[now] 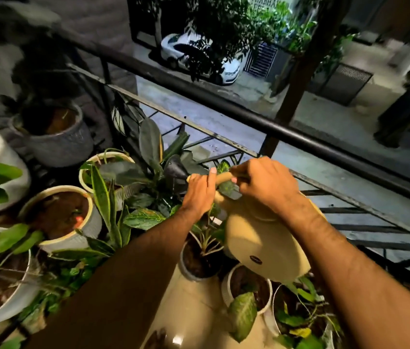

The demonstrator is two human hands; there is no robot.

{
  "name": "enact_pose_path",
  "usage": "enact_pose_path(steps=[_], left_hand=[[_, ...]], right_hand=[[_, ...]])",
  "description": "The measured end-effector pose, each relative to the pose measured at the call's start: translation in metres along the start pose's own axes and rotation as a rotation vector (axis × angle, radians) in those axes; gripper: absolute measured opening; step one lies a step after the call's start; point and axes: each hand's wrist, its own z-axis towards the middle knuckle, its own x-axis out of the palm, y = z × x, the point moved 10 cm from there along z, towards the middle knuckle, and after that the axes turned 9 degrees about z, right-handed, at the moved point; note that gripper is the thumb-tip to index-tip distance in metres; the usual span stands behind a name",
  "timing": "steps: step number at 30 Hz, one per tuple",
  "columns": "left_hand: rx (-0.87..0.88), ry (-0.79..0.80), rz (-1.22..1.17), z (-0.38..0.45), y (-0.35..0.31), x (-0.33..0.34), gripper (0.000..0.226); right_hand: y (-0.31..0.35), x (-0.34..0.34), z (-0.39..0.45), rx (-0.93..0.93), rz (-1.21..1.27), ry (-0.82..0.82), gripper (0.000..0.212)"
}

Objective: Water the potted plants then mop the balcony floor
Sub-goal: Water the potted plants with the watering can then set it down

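A beige watering can [262, 238] hangs tilted above the potted plants, its spout pointing left toward the dark-leaved plant [153, 157]. My left hand [199, 192] grips the spout near its tip. My right hand [264, 185] is curled over the can's top at the handle. Below the can stands a tall cream pot [194, 298] with a leafy plant, and a small white pot [226, 288] sits beside it.
Several pots crowd the left: a ribbed pot with bare soil [90, 222], a white pot [10, 157], a grey pot [60, 144]. A black metal railing [249, 119] runs diagonally behind the plants. A street with a white car [229, 69] lies below.
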Motion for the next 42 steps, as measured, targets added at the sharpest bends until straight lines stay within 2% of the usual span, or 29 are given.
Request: enact_pose_path(steps=[4,7,10,12,15,18,20,23,24,27,29,31,34,36,38,40,42], left_hand=[[-0.097,-0.025,-0.118,0.023,0.017,-0.011,0.076],[-0.222,0.002,-0.161,0.029,0.039,-0.012,0.072],[-0.250,0.006,-0.219,0.031,0.049,-0.010,0.072],[-0.234,0.048,-0.207,0.034,0.058,-0.005,0.068],[-0.246,0.131,-0.161,0.035,0.073,0.005,0.046],[-0.321,0.144,-0.360,0.037,0.094,0.019,0.061],[-0.342,0.152,-0.423,0.043,0.103,0.024,0.057],[-0.333,0.312,-0.416,0.047,0.118,0.058,0.055],[-0.345,0.297,-0.426,0.048,0.121,0.063,0.055],[-0.185,0.190,-0.227,0.054,0.114,0.048,0.046],[-0.162,0.187,-0.255,0.059,0.117,0.053,0.049],[-0.077,0.017,-0.179,0.069,0.116,0.043,0.059],[-0.067,-0.079,-0.106,0.075,0.123,0.044,0.066],[-0.099,-0.060,-0.134,0.073,0.119,0.039,0.061],[-0.178,0.072,-0.270,0.071,0.118,0.049,0.048],[-0.200,0.214,-0.174,0.071,0.118,0.059,0.043],[-0.210,0.196,-0.198,0.068,0.115,0.053,0.047]], right_hand=[[0.031,-0.019,0.029,-0.026,-0.095,0.021,0.031],[0.050,-0.020,0.047,-0.057,-0.131,0.054,0.028],[0.062,-0.013,0.063,-0.071,-0.162,0.081,0.027],[0.069,-0.002,0.073,-0.073,-0.182,0.104,0.029],[0.076,0.011,0.084,-0.072,-0.177,0.123,0.028],[0.084,0.025,0.095,-0.079,-0.198,0.153,0.028],[0.089,0.033,0.101,-0.085,-0.198,0.172,0.030],[0.092,0.043,0.108,-0.090,-0.213,0.203,0.030],[0.093,0.047,0.111,-0.090,-0.220,0.215,0.029],[0.098,0.056,0.121,-0.104,-0.218,0.233,0.023],[0.102,0.059,0.125,-0.113,-0.207,0.244,0.021],[0.107,0.063,0.132,-0.128,-0.197,0.250,0.023],[0.107,0.066,0.134,-0.137,-0.197,0.257,0.024],[0.104,0.067,0.136,-0.130,-0.199,0.256,0.025],[0.099,0.066,0.136,-0.121,-0.201,0.244,0.025],[0.091,0.065,0.133,-0.105,-0.186,0.233,0.024],[0.081,0.064,0.128,-0.082,-0.165,0.224,0.026]])
